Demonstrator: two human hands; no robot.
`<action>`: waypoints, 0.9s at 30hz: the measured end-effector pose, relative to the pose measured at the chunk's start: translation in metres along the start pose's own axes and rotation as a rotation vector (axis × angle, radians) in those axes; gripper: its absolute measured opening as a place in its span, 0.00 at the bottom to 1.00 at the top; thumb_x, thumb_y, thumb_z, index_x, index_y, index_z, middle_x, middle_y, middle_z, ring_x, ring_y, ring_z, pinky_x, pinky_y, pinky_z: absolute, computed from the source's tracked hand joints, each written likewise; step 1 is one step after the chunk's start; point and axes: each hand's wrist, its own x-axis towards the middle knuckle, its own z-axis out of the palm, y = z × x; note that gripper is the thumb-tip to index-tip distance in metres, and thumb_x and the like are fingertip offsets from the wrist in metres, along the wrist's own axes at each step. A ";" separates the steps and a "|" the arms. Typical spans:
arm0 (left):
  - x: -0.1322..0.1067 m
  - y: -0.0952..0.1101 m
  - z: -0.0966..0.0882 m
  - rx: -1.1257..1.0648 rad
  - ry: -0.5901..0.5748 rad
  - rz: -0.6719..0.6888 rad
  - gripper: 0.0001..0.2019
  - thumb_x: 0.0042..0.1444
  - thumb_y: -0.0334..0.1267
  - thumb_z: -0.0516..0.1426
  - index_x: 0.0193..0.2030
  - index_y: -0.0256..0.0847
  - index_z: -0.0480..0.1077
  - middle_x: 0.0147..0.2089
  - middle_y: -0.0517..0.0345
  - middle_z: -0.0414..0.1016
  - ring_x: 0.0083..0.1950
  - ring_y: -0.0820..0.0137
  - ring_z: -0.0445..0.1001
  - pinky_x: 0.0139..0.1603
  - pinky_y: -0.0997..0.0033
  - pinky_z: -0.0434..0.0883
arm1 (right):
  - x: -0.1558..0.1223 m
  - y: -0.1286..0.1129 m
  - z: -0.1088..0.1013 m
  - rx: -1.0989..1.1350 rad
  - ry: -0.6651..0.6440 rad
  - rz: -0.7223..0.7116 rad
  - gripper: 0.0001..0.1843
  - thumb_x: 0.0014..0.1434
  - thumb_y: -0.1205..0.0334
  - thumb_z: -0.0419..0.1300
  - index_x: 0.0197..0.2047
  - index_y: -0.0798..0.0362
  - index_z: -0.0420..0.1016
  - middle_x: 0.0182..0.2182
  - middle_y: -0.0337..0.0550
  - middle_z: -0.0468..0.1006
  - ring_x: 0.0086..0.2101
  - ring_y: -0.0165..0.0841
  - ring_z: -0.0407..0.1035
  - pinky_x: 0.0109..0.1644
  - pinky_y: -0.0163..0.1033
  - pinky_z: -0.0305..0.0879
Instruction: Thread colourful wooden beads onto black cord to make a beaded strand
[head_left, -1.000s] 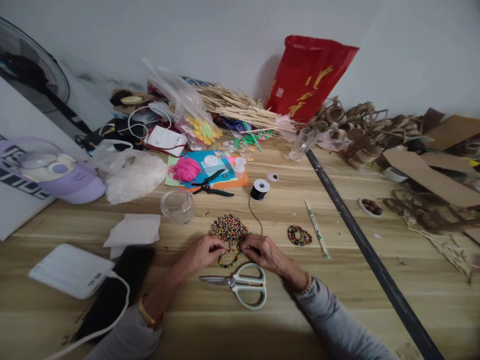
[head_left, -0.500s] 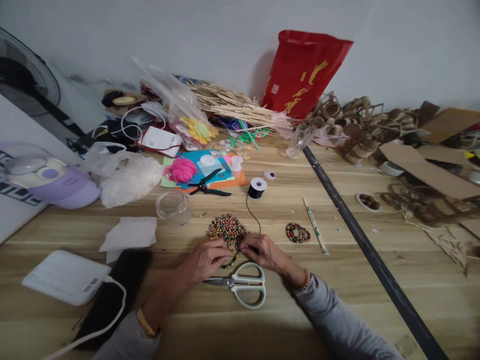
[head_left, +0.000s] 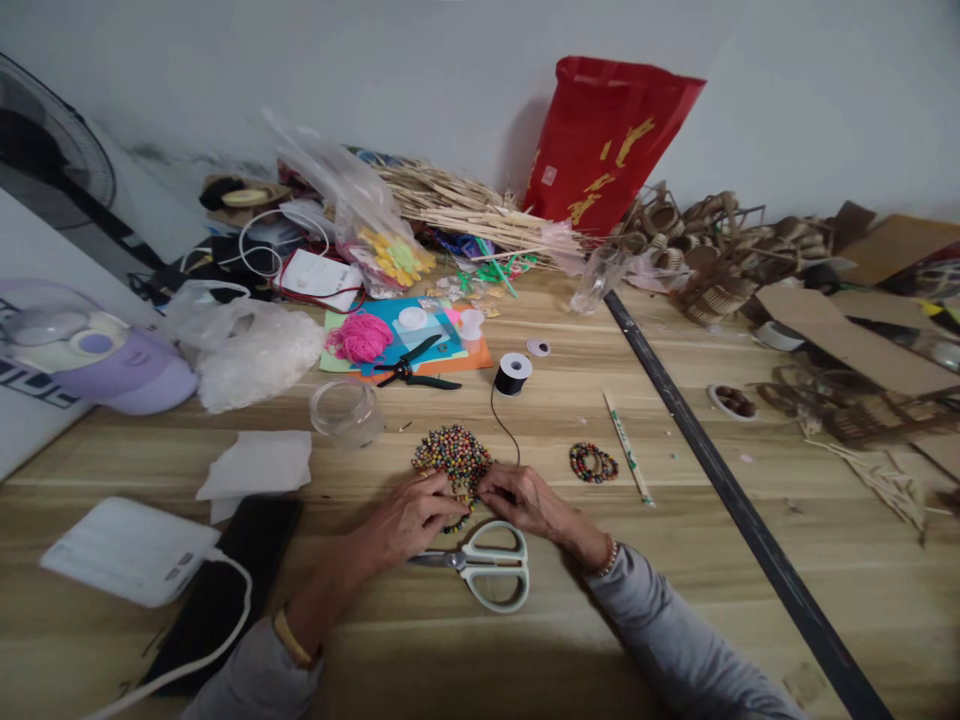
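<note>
My left hand [head_left: 411, 520] and my right hand [head_left: 519, 497] meet at the near edge of a pile of coloured beads [head_left: 452, 454] on the wooden table [head_left: 675, 560]. Both hands pinch a strand of beads [head_left: 456, 523] that curves between them. A black cord runs from my right hand up to a black cord spool [head_left: 512, 374]. Pale green scissors [head_left: 480, 570] lie just below my hands. Two finished bead bracelets [head_left: 593, 463] rest to the right.
An empty clear jar [head_left: 346, 411], black pliers [head_left: 414, 372] on coloured paper, pink yarn [head_left: 359, 338], a white power bank [head_left: 127, 550] with cable, tissue [head_left: 259, 464], a long black bar [head_left: 720, 470], a red bag [head_left: 611, 140] and cardboard scraps [head_left: 840, 335] surround the work spot.
My left hand slid slightly down and right along the bead strand, covering more of it. My right hand stayed at the pile's edge.
</note>
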 end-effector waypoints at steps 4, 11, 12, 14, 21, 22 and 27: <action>0.002 0.002 -0.001 -0.007 -0.011 -0.003 0.14 0.59 0.27 0.51 0.41 0.43 0.77 0.33 0.56 0.69 0.37 0.71 0.68 0.37 0.74 0.65 | 0.000 0.000 0.001 0.004 -0.011 0.007 0.08 0.63 0.66 0.51 0.33 0.56 0.69 0.28 0.42 0.71 0.29 0.29 0.64 0.34 0.32 0.60; 0.002 0.002 -0.001 0.006 -0.026 -0.008 0.13 0.59 0.29 0.52 0.41 0.45 0.77 0.33 0.57 0.70 0.37 0.71 0.69 0.37 0.74 0.64 | -0.001 -0.001 0.000 -0.002 -0.005 0.011 0.08 0.63 0.67 0.52 0.33 0.55 0.69 0.27 0.41 0.71 0.28 0.29 0.64 0.33 0.32 0.59; 0.002 0.001 -0.001 0.008 -0.027 -0.007 0.13 0.59 0.29 0.52 0.41 0.45 0.77 0.33 0.57 0.70 0.37 0.70 0.69 0.37 0.74 0.64 | -0.001 -0.001 0.000 -0.005 -0.006 0.009 0.08 0.63 0.67 0.52 0.33 0.55 0.69 0.28 0.42 0.71 0.28 0.29 0.64 0.34 0.32 0.59; 0.002 0.001 -0.001 0.006 -0.025 -0.002 0.12 0.59 0.29 0.53 0.41 0.44 0.77 0.33 0.57 0.70 0.37 0.70 0.69 0.37 0.74 0.64 | 0.000 -0.001 0.000 -0.008 -0.008 0.007 0.07 0.63 0.67 0.52 0.33 0.55 0.69 0.28 0.42 0.71 0.28 0.29 0.64 0.34 0.32 0.60; 0.002 -0.001 0.001 -0.008 0.000 0.021 0.13 0.59 0.29 0.51 0.41 0.44 0.77 0.32 0.56 0.70 0.36 0.70 0.68 0.35 0.74 0.64 | 0.002 -0.004 -0.002 -0.008 -0.014 -0.004 0.10 0.64 0.65 0.50 0.32 0.55 0.68 0.27 0.42 0.70 0.28 0.29 0.63 0.34 0.32 0.60; 0.002 -0.001 0.001 -0.003 -0.001 0.021 0.13 0.59 0.29 0.51 0.41 0.44 0.77 0.32 0.56 0.70 0.36 0.70 0.68 0.35 0.74 0.65 | 0.002 -0.004 -0.002 -0.009 -0.017 -0.008 0.10 0.64 0.66 0.50 0.32 0.55 0.68 0.27 0.42 0.71 0.29 0.29 0.64 0.34 0.32 0.60; 0.001 0.000 0.000 0.005 -0.006 0.020 0.13 0.59 0.28 0.52 0.40 0.44 0.77 0.33 0.56 0.70 0.36 0.70 0.68 0.36 0.74 0.65 | 0.002 -0.001 0.000 -0.019 -0.020 -0.011 0.09 0.64 0.66 0.51 0.32 0.55 0.68 0.27 0.42 0.71 0.29 0.30 0.64 0.35 0.33 0.60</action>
